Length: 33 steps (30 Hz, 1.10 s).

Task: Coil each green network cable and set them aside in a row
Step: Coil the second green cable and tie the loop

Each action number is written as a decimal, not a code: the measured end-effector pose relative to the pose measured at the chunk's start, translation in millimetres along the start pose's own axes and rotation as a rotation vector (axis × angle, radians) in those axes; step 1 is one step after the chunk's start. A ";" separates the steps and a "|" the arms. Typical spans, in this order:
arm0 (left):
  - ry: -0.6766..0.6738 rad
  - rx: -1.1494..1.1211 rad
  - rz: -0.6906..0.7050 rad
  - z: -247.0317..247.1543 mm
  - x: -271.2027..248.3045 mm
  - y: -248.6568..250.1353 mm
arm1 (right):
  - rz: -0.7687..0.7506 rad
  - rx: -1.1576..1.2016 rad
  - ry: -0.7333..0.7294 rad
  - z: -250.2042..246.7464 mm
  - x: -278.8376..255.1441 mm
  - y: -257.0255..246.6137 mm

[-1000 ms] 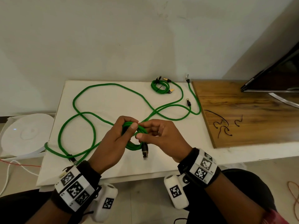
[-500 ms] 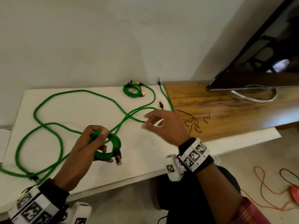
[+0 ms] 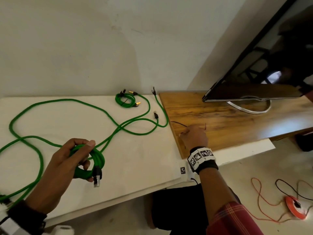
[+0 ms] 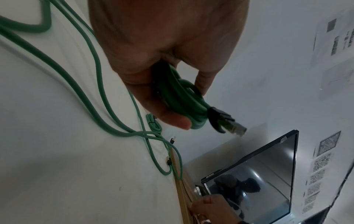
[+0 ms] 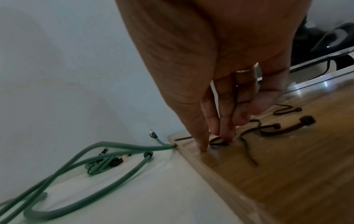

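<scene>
My left hand (image 3: pixel 89 153) grips a small coil of green cable (image 3: pixel 99 157) a little above the white table, and its black and metal plug (image 3: pixel 97 179) hangs down. The left wrist view shows the coil (image 4: pixel 184 97) in the curled fingers with the plug (image 4: pixel 232 125) sticking out. The rest of that green cable (image 3: pixel 67 101) lies in big loose loops on the table. My right hand (image 3: pixel 186 131) is on the wooden board (image 3: pixel 237 126). Its straight fingertips (image 5: pixel 215 130) touch a black tie (image 5: pixel 218 143) that lies flat there.
A tied green coil (image 3: pixel 125 101) sits at the back by the wall. Another loose green cable (image 3: pixel 162 112) runs along the board's edge. Several black ties (image 5: pixel 283 128) lie on the board. A monitor (image 3: pixel 254 73) stands at the right. An orange reel (image 3: pixel 295 206) lies on the floor.
My right hand let go of the coil and moved right onto the wooden board, down to the black ties. The left hand alone keeps the coil. The view swung right.
</scene>
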<state>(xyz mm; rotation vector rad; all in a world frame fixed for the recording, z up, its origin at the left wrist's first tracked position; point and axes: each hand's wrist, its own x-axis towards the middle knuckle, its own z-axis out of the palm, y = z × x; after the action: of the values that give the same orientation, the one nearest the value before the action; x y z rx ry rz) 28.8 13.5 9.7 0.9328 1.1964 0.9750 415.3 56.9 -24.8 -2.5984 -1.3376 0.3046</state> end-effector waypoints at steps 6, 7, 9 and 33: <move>-0.012 -0.002 0.013 -4.0 2.6 0.3 | -0.011 0.017 0.018 -1.2 -2.0 -7.0; -0.015 -0.004 0.014 -3.4 1.9 1.0 | -0.015 0.039 0.019 -2.1 -2.6 -7.7; -0.017 -0.032 0.014 -2.7 0.1 2.5 | -0.049 0.130 0.021 -5.2 -5.3 -11.7; -0.101 0.208 -0.090 -21.8 -0.2 5.2 | -0.270 1.226 -0.866 15.7 -147.3 -145.6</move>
<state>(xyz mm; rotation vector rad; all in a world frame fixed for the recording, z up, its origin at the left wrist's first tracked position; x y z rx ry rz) 6.7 16.2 11.9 1.0694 1.2594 0.7325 214.3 20.7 13.0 -1.2265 -1.0582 1.6688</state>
